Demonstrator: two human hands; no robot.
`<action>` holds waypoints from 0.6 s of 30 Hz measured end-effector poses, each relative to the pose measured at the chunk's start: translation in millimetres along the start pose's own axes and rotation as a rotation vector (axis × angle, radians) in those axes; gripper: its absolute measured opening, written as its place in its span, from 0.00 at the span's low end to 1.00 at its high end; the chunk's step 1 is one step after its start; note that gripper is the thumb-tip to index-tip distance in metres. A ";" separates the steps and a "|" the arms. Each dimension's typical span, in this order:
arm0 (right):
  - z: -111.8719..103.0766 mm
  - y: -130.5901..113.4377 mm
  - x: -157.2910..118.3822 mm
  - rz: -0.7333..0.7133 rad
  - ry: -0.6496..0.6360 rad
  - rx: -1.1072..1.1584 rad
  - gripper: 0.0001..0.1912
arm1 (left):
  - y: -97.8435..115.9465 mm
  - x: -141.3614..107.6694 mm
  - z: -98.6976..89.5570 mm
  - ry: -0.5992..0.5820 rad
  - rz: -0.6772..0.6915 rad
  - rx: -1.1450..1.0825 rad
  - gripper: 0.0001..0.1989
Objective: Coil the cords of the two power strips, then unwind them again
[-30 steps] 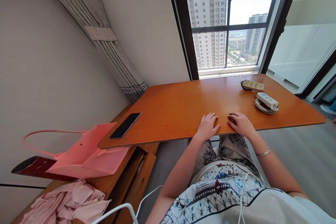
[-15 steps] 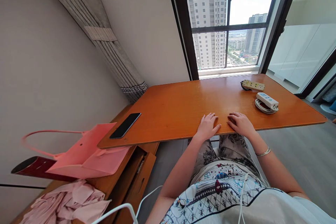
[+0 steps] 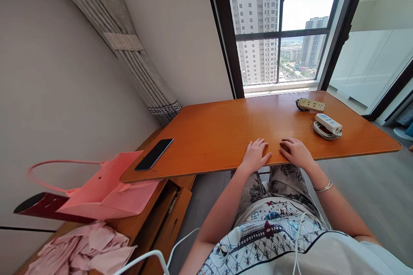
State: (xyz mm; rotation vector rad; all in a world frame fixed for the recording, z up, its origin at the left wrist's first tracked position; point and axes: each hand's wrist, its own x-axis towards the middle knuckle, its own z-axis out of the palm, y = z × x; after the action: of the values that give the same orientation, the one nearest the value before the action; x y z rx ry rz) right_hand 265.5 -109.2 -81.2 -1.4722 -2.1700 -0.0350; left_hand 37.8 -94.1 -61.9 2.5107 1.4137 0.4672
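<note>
Both hands rest at the near edge of an orange-brown wooden table point(image 3: 213, 129). My left hand point(image 3: 255, 154) lies palm down with its fingers apart and nothing in it. A short gap to its right is my right hand point(image 3: 296, 152), also palm down on the edge, its fingers loosely spread and holding nothing. Beyond my right hand lies a white power strip point(image 3: 328, 123) with its cable coiled beside and under it. Behind that one is a yellowish power strip point(image 3: 311, 105) with a dark cable. A black phone point(image 3: 154, 154) lies flat at the table's left end.
At the left, a pink bag point(image 3: 106, 189) leans by the table end, beside a dark red object point(image 3: 48, 207). Pink cloth point(image 3: 80, 249) lies on a lower wooden cabinet with an open drawer or door point(image 3: 174, 219). A white cable point(image 3: 145, 258) runs at the bottom. A window stands behind the table.
</note>
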 end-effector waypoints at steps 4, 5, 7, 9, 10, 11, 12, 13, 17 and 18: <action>-1.0 -0.6 0.0 0.000 -0.009 -0.002 0.17 | 1.4 -0.2 -1.1 -0.012 -0.011 -0.001 0.23; -1.1 -0.7 0.0 0.001 -0.008 -0.003 0.17 | 1.6 -0.2 -1.4 -0.015 -0.013 -0.001 0.23; -1.4 -0.9 0.0 0.002 -0.007 -0.002 0.17 | 2.0 -0.3 -1.9 -0.019 -0.014 0.000 0.24; -1.8 -1.3 0.1 0.002 -0.011 0.000 0.17 | 2.4 -0.3 -2.4 -0.022 -0.015 0.001 0.24; -2.1 -1.5 0.1 0.002 -0.014 0.001 0.17 | 2.5 -0.3 -2.5 -0.024 -0.016 0.000 0.24; -2.5 -1.8 0.2 0.004 -0.016 0.001 0.17 | 2.6 -0.4 -2.6 -0.024 -0.016 0.000 0.24; -2.8 -2.1 0.2 0.005 -0.017 0.000 0.17 | 2.7 -0.4 -2.6 -0.023 -0.015 -0.002 0.24; -3.2 -2.5 0.3 0.006 -0.018 0.000 0.17 | 2.7 -0.4 -2.5 -0.021 -0.015 -0.002 0.23; -4.0 -3.1 0.4 0.017 -0.020 -0.002 0.17 | 2.4 -0.2 -1.7 -0.014 -0.012 -0.003 0.23; -3.9 -3.1 0.4 0.020 -0.021 -0.002 0.17 | 2.2 0.0 -1.4 -0.014 -0.012 -0.003 0.23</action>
State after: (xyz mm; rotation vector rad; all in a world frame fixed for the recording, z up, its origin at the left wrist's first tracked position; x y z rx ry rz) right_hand 264.3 -111.3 -76.9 -1.5016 -2.1720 -0.0146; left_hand 39.0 -95.2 -59.8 2.4970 1.4213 0.4480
